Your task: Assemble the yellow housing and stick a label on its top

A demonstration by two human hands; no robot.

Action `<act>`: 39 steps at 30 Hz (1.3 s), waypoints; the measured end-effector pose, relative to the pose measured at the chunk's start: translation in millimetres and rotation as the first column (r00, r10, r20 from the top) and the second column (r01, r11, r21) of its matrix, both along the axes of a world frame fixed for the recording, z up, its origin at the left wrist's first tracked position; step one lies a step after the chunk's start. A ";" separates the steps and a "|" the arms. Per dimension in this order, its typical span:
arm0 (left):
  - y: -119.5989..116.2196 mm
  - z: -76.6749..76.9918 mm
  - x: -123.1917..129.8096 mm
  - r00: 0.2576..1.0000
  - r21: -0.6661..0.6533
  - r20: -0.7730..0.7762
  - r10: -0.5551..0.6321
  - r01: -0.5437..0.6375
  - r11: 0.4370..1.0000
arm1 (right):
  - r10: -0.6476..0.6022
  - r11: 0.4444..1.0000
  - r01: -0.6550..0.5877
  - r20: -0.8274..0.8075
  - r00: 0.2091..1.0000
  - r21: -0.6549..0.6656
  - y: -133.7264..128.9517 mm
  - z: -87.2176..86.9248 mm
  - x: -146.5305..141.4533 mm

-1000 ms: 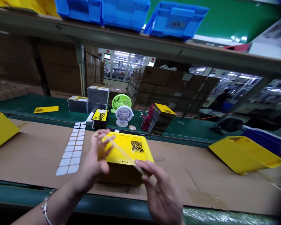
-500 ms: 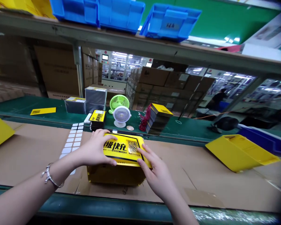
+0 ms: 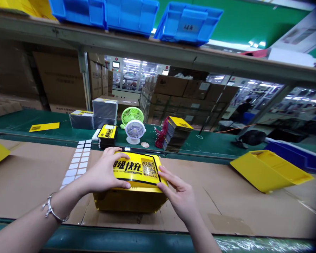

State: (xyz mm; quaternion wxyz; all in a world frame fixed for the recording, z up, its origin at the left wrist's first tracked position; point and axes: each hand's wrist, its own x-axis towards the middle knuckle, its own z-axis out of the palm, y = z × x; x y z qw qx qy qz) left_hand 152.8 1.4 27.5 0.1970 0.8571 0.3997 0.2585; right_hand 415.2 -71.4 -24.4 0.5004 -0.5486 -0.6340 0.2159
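A yellow label card [image 3: 133, 169] with black lettering and a QR code lies on the top face of a yellow box [image 3: 129, 202] at the centre. The card bows up a little along its near edge. My left hand [image 3: 109, 172] grips the card's left part, thumb at the near edge and fingers at the far edge. At the right end, my right hand [image 3: 177, 193] holds the card's edge between thumb and fingers. The box rests on the cardboard-covered surface [image 3: 200, 211].
White stickers [image 3: 77, 161] lie left of the box. Behind stand a stack of yellow cards [image 3: 177, 135], a white fan [image 3: 135, 130], a green fan [image 3: 131, 114] and a small black-and-yellow stack [image 3: 107, 135]. A yellow bin [image 3: 268, 170] is at right; blue bins [image 3: 188, 24] sit overhead.
My right hand has shifted from the card's near right corner to its right edge. The card sits slightly further left and flatter over the box. The whole view has moved a little.
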 end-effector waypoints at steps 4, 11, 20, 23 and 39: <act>2.9 2.9 3.5 0.998 -0.042 -0.058 -0.008 0.006 0.999 | 0.029 0.999 -0.030 -0.047 0.998 -0.032 4.0 -2.0 4.8; 11.7 11.1 10.6 0.987 -0.036 -0.148 -0.069 0.064 0.997 | 0.123 0.984 -0.146 -0.199 0.972 -0.101 7.8 -6.1 16.8; 10.5 -12.8 -17.1 0.955 -0.052 -0.284 -0.083 0.072 0.996 | 0.154 0.962 -0.125 0.104 0.983 -0.244 6.9 22.8 19.7; 7.9 -21.2 -36.8 0.963 -0.092 -0.268 -0.041 0.016 0.996 | 0.275 0.929 -0.235 0.107 0.956 -0.285 24.1 28.6 28.4; 9.3 -10.2 28.7 0.921 0.013 -0.360 -0.146 0.162 0.987 | 0.361 0.932 -0.215 0.699 0.618 -0.292 46.7 41.1 -36.1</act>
